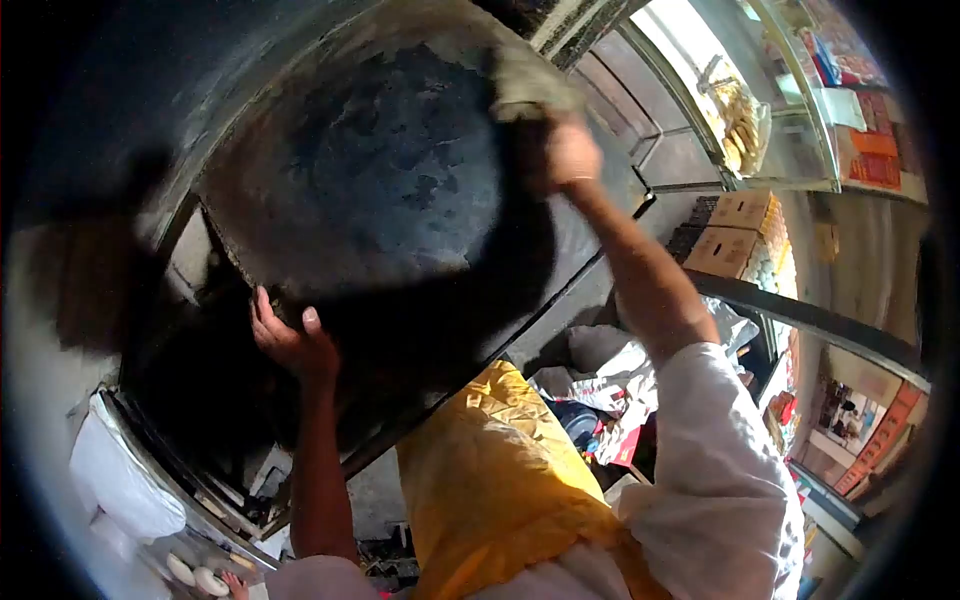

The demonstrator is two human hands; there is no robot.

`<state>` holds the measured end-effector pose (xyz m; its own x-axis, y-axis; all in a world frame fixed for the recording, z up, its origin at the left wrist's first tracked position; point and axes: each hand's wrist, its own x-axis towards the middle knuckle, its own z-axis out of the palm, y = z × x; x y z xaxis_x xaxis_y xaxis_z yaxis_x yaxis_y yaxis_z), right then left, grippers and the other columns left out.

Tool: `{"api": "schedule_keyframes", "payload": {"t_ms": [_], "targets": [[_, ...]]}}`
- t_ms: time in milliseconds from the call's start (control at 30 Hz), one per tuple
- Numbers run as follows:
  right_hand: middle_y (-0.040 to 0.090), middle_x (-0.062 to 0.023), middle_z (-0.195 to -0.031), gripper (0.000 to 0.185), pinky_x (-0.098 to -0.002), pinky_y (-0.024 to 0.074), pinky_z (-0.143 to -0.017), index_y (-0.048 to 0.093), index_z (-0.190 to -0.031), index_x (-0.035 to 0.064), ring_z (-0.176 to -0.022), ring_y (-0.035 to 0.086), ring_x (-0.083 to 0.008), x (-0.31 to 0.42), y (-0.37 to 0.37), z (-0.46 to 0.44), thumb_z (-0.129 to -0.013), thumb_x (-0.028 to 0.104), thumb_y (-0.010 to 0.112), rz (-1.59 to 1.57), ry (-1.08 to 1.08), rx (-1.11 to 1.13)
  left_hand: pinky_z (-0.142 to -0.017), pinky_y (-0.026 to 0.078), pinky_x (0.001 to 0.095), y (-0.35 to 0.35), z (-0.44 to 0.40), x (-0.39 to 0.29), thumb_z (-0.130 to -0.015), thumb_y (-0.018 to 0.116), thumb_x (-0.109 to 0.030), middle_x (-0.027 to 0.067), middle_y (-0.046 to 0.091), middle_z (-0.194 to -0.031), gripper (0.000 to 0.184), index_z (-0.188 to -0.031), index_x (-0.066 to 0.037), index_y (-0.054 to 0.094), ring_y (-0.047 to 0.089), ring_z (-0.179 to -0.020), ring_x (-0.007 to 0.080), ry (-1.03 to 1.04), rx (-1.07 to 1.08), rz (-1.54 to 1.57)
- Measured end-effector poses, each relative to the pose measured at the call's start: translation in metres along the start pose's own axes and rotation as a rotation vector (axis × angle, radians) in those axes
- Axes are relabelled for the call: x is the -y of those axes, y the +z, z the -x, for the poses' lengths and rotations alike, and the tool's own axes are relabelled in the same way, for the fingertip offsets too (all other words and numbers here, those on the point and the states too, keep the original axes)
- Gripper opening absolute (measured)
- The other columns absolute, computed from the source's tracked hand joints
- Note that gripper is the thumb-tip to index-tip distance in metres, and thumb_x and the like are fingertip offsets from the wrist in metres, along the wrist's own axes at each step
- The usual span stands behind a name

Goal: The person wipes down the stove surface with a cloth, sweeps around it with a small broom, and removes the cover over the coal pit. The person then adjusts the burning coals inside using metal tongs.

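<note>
A large dark griddle plate [400, 170] with a worn, blotchy surface fills the upper middle of the view. My right hand [572, 158], smeared by motion, is closed on a greyish rag [535, 88] at the plate's upper right part. Motion also blurs the rag. Lower down, my left hand [296, 340] is at the plate's near left edge, fingers up and thumb held apart. Nothing shows in it. Deep shadow covers the near part of the plate, so I cannot tell how firmly the left hand touches the edge.
A yellow apron [490, 450] covers my front. Cartons [735, 240] with eggs stand at right, below a glass case holding a bag of bread [738, 120]. White sacks [605, 355] lie beneath. At lower left are a white bag [125, 480], pale round pieces [210, 581] and another person's hand [236, 586].
</note>
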<state>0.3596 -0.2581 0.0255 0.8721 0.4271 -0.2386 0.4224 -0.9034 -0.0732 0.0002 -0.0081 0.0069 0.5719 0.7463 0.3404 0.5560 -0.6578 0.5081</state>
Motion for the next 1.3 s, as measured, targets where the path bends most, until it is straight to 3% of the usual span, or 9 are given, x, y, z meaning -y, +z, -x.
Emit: {"api": "schedule_keyframes", "payload": {"t_ms": [100, 267, 333, 433, 533, 700, 833, 1133, 1300], "targets": [[0.063, -0.013, -0.121, 0.064, -0.0475, 0.0557, -0.081, 0.05, -0.138, 0.0182, -0.099, 0.066, -0.0335, -0.09, -0.017, 0.051, -0.079, 0.031, 0.073, -0.14, 0.246, -0.223, -0.108, 0.03, 0.052, 0.001, 0.001, 0.007, -0.091, 0.05, -0.056, 0.0243, 0.046, -0.14, 0.075, -0.143, -0.002, 0.042, 0.044, -0.127, 0.0422, 0.04, -0.024, -0.014], [0.049, -0.023, -0.14, 0.058, -0.046, 0.0537, -0.086, 0.056, -0.135, 0.0133, -0.104, 0.063, -0.0387, -0.024, 0.09, 0.179, -0.077, 0.011, 0.06, -0.172, -0.133, -0.358, -0.106, 0.032, 0.0503, -0.001, 0.001, -0.002, -0.093, 0.05, -0.053, 0.0219, 0.049, -0.139, 0.071, -0.143, -0.002, 0.043, 0.045, -0.127, 0.0399, 0.084, -0.038, -0.035], [0.058, -0.0197, -0.121, 0.049, -0.0433, 0.054, -0.082, 0.06, -0.128, 0.019, -0.104, 0.062, -0.0388, 0.058, 0.033, 0.205, -0.079, 0.016, 0.065, -0.19, -0.238, -0.056, -0.106, 0.032, 0.0506, -0.003, 0.0, -0.004, -0.095, 0.048, -0.053, 0.0221, 0.048, -0.139, 0.07, -0.143, -0.003, 0.043, 0.045, -0.127, 0.0403, 0.097, -0.007, -0.054], [0.058, -0.0118, -0.096, 0.049, -0.0457, 0.0527, -0.074, 0.061, -0.126, 0.0191, -0.088, 0.062, -0.033, 0.053, 0.03, 0.164, -0.077, 0.024, 0.067, -0.162, -0.508, -0.443, -0.107, 0.031, 0.0508, -0.001, 0.002, 0.0, -0.094, 0.05, -0.052, 0.0227, 0.047, -0.14, 0.07, -0.143, -0.003, 0.042, 0.044, -0.128, 0.0409, 0.082, 0.024, -0.044], [0.06, -0.0143, -0.107, 0.043, -0.0445, 0.0543, -0.077, 0.059, -0.124, 0.018, -0.097, 0.063, -0.0327, -0.012, -0.002, 0.091, -0.082, 0.025, 0.067, -0.029, -0.158, 0.133, -0.107, 0.03, 0.051, -0.002, 0.001, 0.004, -0.093, 0.051, -0.05, 0.0231, 0.046, -0.141, 0.07, -0.144, -0.003, 0.041, 0.043, -0.128, 0.0413, 0.083, 0.057, -0.046], [0.06, -0.0202, -0.11, 0.044, -0.0514, 0.0537, -0.079, 0.057, -0.125, 0.0166, -0.095, 0.063, -0.0424, -0.036, -0.007, 0.091, -0.086, 0.033, 0.067, -0.214, 0.291, -0.309, -0.107, 0.03, 0.0512, -0.001, -0.003, 0.006, -0.091, 0.052, -0.051, 0.0223, 0.046, -0.141, 0.072, -0.143, -0.003, 0.041, 0.043, -0.128, 0.0408, 0.036, 0.05, -0.043], [0.052, -0.0263, -0.129, 0.048, -0.0524, 0.0525, -0.085, 0.06, -0.128, 0.0184, -0.103, 0.06, -0.0477, 0.023, 0.011, 0.12, -0.081, 0.02, 0.067, -0.266, -0.229, -0.225, -0.107, 0.031, 0.0516, -0.006, -0.001, 0.006, -0.093, 0.049, -0.055, 0.0221, 0.045, -0.141, 0.074, -0.144, -0.003, 0.04, 0.043, -0.128, 0.042, -0.001, 0.121, -0.015], [0.068, -0.0207, -0.107, 0.056, -0.0461, 0.0549, -0.079, 0.063, -0.116, 0.0054, -0.095, 0.067, -0.0397, 0.013, -0.004, -0.168, -0.087, 0.053, 0.062, -0.162, 0.013, -0.128, -0.11, 0.028, 0.052, -0.002, 0.002, 0.012, -0.096, 0.044, -0.059, 0.0218, 0.042, -0.147, 0.078, -0.147, -0.001, 0.035, 0.039, -0.135, 0.0406, -0.044, 0.141, -0.006], [0.068, -0.0158, -0.089, 0.039, -0.0419, 0.0561, -0.073, 0.065, -0.095, 0.0055, -0.082, 0.068, -0.0326, 0.216, -0.01, -0.161, -0.083, 0.043, 0.066, 0.139, -0.593, -0.129, -0.109, 0.028, 0.0518, -0.016, -0.016, 0.0, -0.093, 0.046, -0.064, 0.0206, 0.043, -0.146, 0.082, -0.146, -0.002, 0.037, 0.04, -0.134, 0.0399, 0.049, 0.106, -0.028]]}}
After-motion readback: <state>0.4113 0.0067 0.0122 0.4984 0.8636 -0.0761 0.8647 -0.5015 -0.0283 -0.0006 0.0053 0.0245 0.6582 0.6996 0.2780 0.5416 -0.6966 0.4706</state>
